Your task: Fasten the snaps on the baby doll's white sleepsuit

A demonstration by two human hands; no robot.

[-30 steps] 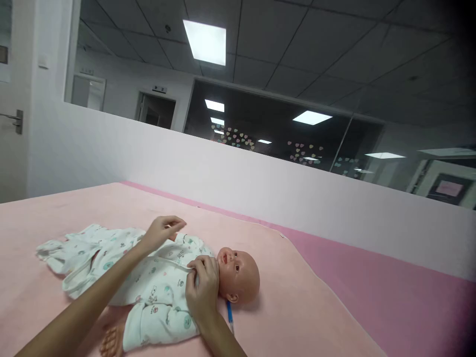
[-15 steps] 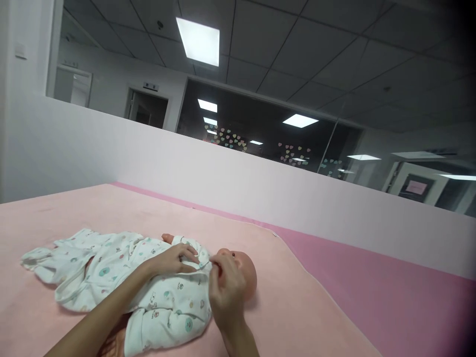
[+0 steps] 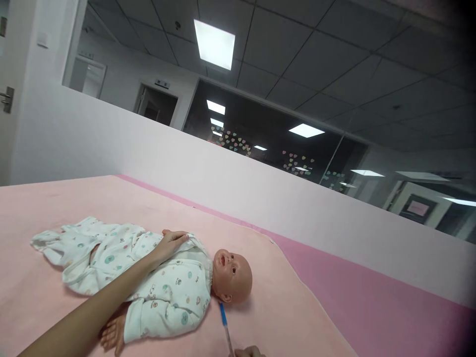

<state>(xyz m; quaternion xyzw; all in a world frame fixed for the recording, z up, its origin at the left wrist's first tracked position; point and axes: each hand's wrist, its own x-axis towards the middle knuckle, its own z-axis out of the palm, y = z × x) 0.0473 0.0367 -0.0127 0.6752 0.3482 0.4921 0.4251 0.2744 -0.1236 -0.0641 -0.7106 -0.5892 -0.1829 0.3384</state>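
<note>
A baby doll lies on its back across the pink padded surface, its bald head (image 3: 233,277) to the right. It wears a white patterned garment (image 3: 186,287). My left hand (image 3: 169,246) rests on the doll's chest, its fingers against the open front of the garment. At the bottom edge my right hand (image 3: 250,351), partly cut off, holds the lower end of a thin stick with a blue tip (image 3: 223,317). That tip reaches up to the doll's neck, just below its ear.
The pink mat (image 3: 290,317) has a raised edge on the right. Behind it stands a low white wall (image 3: 156,153) with windows above. A door with a handle (image 3: 7,99) is at the far left.
My right hand has moved from the doll's face down to the bottom edge, and the blue-tipped stick now shows. My left hand has shifted slightly left and up. The view has tilted.
</note>
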